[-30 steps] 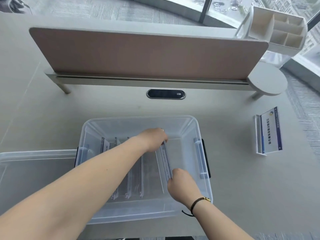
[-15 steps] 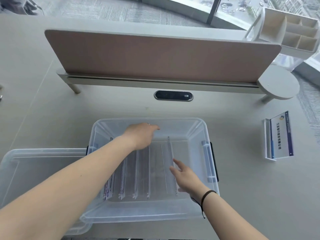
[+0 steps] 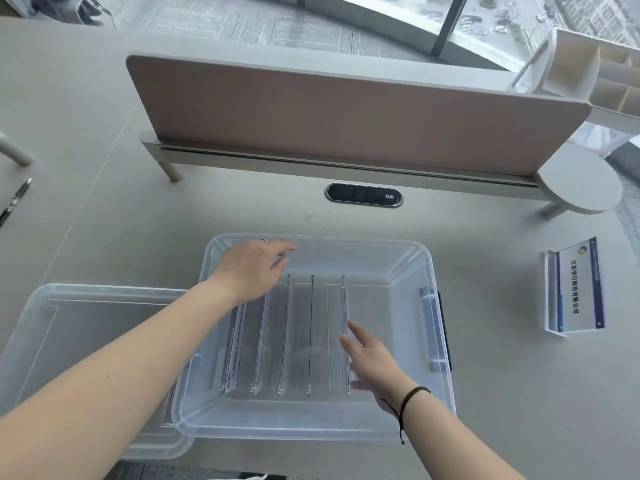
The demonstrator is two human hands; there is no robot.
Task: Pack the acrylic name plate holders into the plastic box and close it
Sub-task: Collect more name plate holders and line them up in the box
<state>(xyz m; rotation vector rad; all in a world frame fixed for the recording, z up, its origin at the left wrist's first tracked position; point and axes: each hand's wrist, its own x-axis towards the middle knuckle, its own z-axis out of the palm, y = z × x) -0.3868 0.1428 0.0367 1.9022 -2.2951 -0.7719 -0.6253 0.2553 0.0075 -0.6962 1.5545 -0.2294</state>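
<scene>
Clear acrylic name plate holders (image 3: 304, 337) standing on edge in a row inside the plastic box (image 3: 408, 265), parallel, running from the far wall toward the near wall, bunched toward the left and middle of the floor. Leftmost one carrying a printed insert with blue and red marks along its edge, too small to read; the others see-through. Bare floor between the rightmost holder and the right wall. Translucent box open, sitting on the beige desk (image 3: 502, 393) near its front edge, with a latch handle (image 3: 433, 327) on the right side.

Left hand (image 3: 249, 268) over the far left corner of the box, fingers loosely spread and empty, a ring on one finger. Right hand (image 3: 374, 362) over the near right part, fingers apart and pointing at the rightmost holder, fingertips just beside its edge, gripping nothing; dark cord bracelet (image 3: 412, 396) on the wrist.

Matching translucent lid (image 3: 69, 323) lying flat to the left, its right edge tucked under the box.

One more name plate holder (image 3: 575, 289) well apart on the desk to the right, with a white card edged in blue, a round logo at its top and a line of dark Chinese characters, too small to read with confidence.

Beyond, a dark oval desk socket (image 3: 363, 195), a tan divider panel (image 3: 346, 116), a white compartment organiser (image 3: 595, 77) at far right, and a black pen (image 3: 15, 199) at the left edge.
</scene>
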